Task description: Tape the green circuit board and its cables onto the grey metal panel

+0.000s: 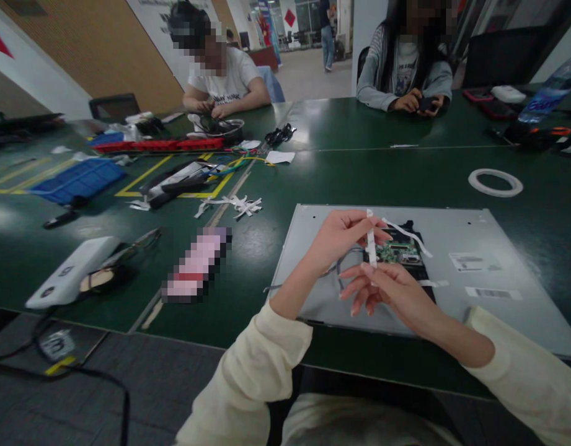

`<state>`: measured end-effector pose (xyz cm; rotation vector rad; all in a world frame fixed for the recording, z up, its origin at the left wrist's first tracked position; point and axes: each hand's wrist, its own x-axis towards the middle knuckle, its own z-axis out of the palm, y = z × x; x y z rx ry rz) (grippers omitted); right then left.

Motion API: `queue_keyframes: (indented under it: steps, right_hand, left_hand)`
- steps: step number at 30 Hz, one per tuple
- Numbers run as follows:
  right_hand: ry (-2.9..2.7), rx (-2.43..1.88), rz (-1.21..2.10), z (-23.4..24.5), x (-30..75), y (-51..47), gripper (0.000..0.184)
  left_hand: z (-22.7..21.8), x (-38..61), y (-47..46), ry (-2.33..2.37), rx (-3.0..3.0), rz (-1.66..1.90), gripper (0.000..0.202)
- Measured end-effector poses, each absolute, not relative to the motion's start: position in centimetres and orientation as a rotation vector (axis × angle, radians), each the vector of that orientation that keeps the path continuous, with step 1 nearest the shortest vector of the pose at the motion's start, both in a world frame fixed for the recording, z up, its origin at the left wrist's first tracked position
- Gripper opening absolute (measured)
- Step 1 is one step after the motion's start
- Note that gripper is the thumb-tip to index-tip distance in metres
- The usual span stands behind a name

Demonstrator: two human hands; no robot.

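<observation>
Between my two hands a short strip of white tape (371, 240) is stretched upright. My left hand (345, 235) pinches its upper end, and a second white strip (413, 235) trails to the right from near those fingers. The lower end is pinched between thumb and finger of my right hand (387, 288), whose other fingers are spread. Beneath both hands lies a grey metal panel (457, 229). A green circuit board (399, 253) on a black mount sits in the panel's middle, partly hidden by my hands. Another tape strip (434, 284) sticks to the mount's right edge.
A white tape roll (475, 179) lies beyond the panel. Left are crumpled tape strips (243, 205), a blurred pink item (199, 266), a white device (74, 272) and a blue crate (80, 178). Two people sit across the green table (331, 167); a bottle (552, 93) stands far right.
</observation>
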<state>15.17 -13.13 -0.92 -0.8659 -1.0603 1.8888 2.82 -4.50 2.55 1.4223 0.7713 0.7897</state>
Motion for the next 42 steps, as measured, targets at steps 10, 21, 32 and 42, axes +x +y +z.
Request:
queue_keyframes:
  steps: [10, 21, 32, 42]
  right_hand:
    - [-0.899, -0.959, 1.895, -1.4, 15.0, -12.9, 0.046]
    - [-0.850, -0.911, 1.953, -1.1, 15.0, -13.0, 0.045]
    - [-0.845, -0.873, 2.070, -1.7, 14.7, -13.3, 0.045]
    - [-0.522, -0.709, 2.395, -2.0, 15.4, -13.2, 0.040]
  left_hand:
    - [1.8, 2.0, -3.2, 1.001, 1.807, 0.852, 0.028]
    - [2.2, 1.0, -2.6, 0.927, 1.724, 0.853, 0.023]
    - [2.7, -0.1, -2.0, 1.031, 2.018, 0.742, 0.019]
    - [2.1, -0.6, -1.4, 1.091, 2.268, 0.667, 0.019]
